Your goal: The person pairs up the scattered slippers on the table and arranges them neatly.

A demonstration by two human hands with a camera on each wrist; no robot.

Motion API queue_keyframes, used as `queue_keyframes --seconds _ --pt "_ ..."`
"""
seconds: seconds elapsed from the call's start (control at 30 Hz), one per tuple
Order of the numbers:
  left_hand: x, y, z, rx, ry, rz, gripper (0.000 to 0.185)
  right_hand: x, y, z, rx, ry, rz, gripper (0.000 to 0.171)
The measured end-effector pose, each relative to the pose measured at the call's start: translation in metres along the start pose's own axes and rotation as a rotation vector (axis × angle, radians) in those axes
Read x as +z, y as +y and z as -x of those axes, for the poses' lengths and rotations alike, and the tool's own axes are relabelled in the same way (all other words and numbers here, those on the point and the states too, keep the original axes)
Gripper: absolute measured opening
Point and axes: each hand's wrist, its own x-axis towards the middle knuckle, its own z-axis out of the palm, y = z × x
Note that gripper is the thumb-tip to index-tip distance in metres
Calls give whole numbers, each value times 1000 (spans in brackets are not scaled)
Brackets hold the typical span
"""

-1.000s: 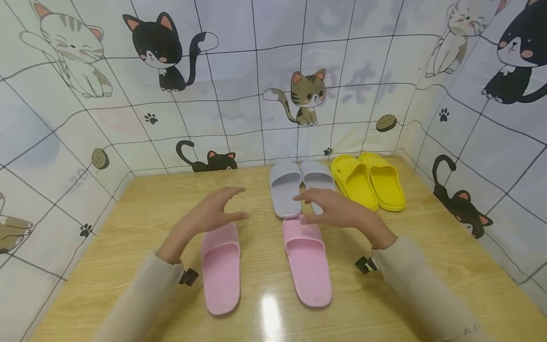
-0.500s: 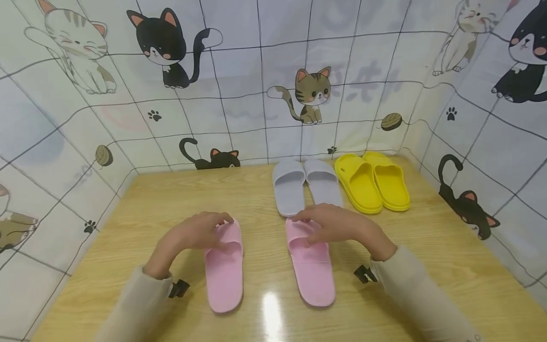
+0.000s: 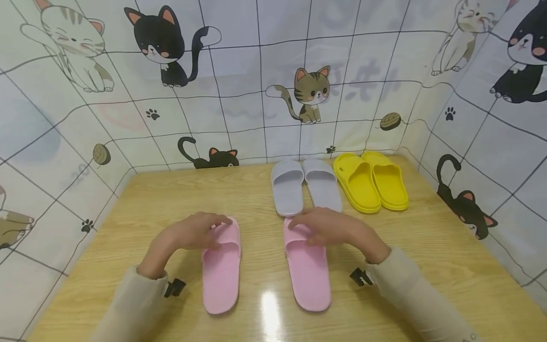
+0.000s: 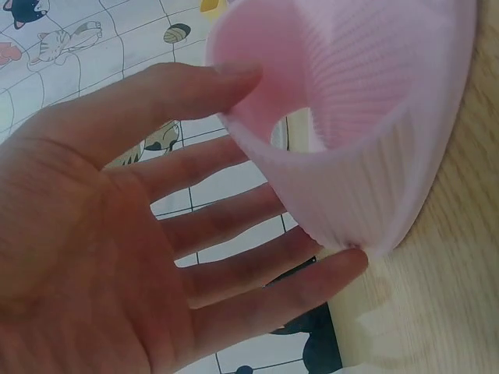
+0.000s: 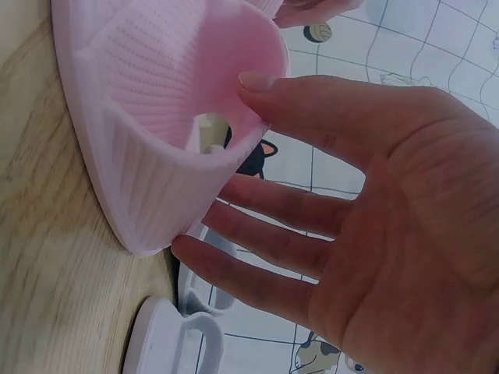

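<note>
Two pink slippers lie apart on the wooden table in the head view, toes pointing away from me. My left hand (image 3: 188, 232) pinches the strap of the left pink slipper (image 3: 221, 285). In the left wrist view its thumb is in the foot opening, with the other fingers along the outside of the strap (image 4: 343, 195). The right pink slipper (image 3: 309, 280) is pinched the same way by my right hand (image 3: 337, 228). Its thumb sits at the opening's edge in the right wrist view, the fingers against the outer strap (image 5: 160, 183).
A pair of grey slippers (image 3: 287, 192) stands just beyond the right pink slipper, near the back wall. To their right is a pair of yellow clogs (image 3: 363, 187). Cat-patterned walls (image 3: 239, 109) border the wooden table (image 3: 265, 266) at the back and sides.
Both hands have come down and toward me from above the toes onto the pink slippers, and their fingers have closed on the straps. The slippers have hardly moved.
</note>
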Motion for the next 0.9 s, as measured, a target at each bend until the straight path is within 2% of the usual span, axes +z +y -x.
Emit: queue_keyframes --seconds 0.3,0.4,0.53,0.9 --pt "-1 -3 5 22 -19 9 57 3 -12 -3 10 -10 -13 43" --pt "-1 -5 6 29 -27 14 58 4 -15 -4 -14 -3 -7 48" --pt "-3 -5 8 41 -46 34 60 7 -17 -5 -55 -7 3 45" --pt "-6 -6 9 41 -62 53 60 14 -30 -13 -84 12 21 45"
